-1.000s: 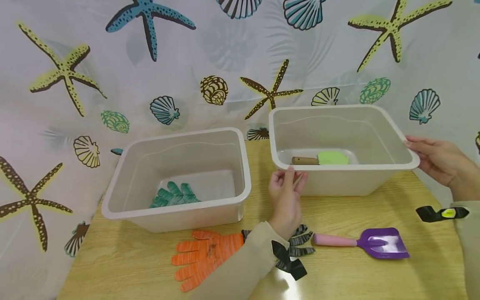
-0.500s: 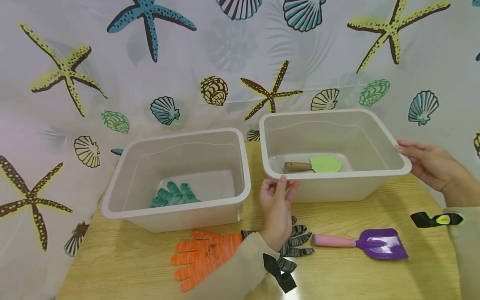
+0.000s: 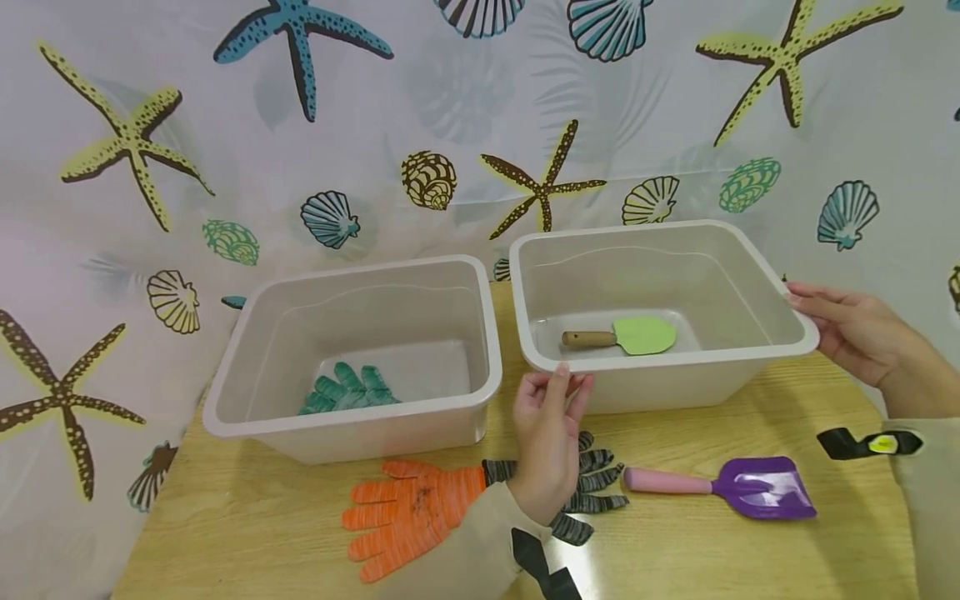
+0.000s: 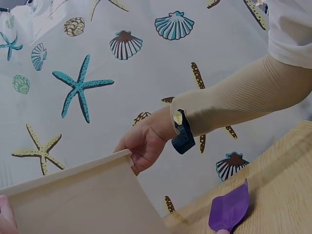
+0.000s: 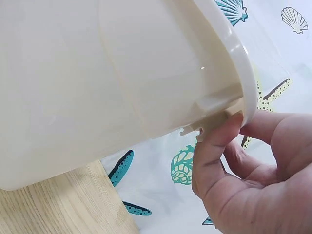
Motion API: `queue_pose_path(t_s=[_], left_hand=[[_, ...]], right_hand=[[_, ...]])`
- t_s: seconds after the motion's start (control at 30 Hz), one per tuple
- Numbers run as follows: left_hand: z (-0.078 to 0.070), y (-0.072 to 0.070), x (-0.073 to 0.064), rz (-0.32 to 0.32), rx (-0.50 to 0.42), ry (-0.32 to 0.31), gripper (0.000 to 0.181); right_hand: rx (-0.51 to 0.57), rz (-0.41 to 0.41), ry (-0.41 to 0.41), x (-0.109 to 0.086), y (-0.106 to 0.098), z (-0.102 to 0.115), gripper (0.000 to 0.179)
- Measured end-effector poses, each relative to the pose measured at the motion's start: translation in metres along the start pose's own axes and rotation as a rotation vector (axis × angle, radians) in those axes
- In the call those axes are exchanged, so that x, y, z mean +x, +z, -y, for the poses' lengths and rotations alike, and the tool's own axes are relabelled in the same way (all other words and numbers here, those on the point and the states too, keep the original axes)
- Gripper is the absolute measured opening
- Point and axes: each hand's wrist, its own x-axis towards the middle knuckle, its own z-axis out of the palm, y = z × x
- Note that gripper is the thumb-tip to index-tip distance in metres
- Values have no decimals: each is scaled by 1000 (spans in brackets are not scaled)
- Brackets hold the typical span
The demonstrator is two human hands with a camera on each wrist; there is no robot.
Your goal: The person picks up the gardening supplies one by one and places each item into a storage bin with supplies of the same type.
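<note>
My left hand (image 3: pixel 549 442) pinches the front rim of the right-hand beige plastic bin (image 3: pixel 660 390) near its front left corner, thumb on top and fingers below. My right hand (image 3: pixel 862 342) grips the same rim at the right end; the right wrist view shows its curled fingers (image 5: pixel 209 151) tucked under the lip. Inside this bin lies a small trowel (image 3: pixel 645 335) with a light green blade and wooden handle. In the left wrist view the bin's outer wall (image 4: pixel 87 200) spans between both hands, with only a bit of the left hand (image 4: pixel 7 217) showing.
Left of it stands a matching bin (image 3: pixel 375 421) holding a green glove (image 3: pixel 348 392). In front lie an orange glove (image 3: pixel 420 508), a grey-black striped glove (image 3: pixel 596 479) partly behind my left arm, and a purple shovel (image 3: pixel 765 489) with a pink handle. A shell-patterned curtain (image 3: pixel 465 100) hangs behind.
Both hands have brought the right-hand bin left and toward me, closer to the other bin. Its trowel now shows more fully above the front rim. Gloves and purple shovel have stayed put.
</note>
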Motion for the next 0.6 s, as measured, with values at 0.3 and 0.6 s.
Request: queue_pose_path(t_s=[0.3, 0.6], left_hand=[[-6, -1, -6, -3, -1, -12, 21], [-9, -4, -13, -14, 1, -16, 21]], right_hand=[[-5, 23, 1, -2, 5, 1, 25], [-9, 23, 19, -2, 9, 0, 24]])
